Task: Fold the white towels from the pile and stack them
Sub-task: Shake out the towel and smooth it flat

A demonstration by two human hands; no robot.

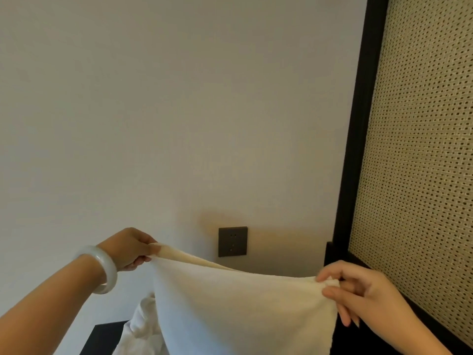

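A white towel [243,311] hangs spread in the air in front of me, its top edge stretched between both hands. My left hand [128,248], with a pale bangle on the wrist, pinches the towel's upper left corner. My right hand [358,288] pinches the upper right corner, lower than the left one. Behind the hanging towel at the lower left, part of a pile of white towels [140,329] shows. The towel's lower part runs out of view at the bottom.
A plain pale wall fills most of the view, with a dark wall socket [232,241] just above the towel. A woven cane panel [419,149] in a black frame [358,124] stands at the right. A dark surface [102,339] lies under the pile.
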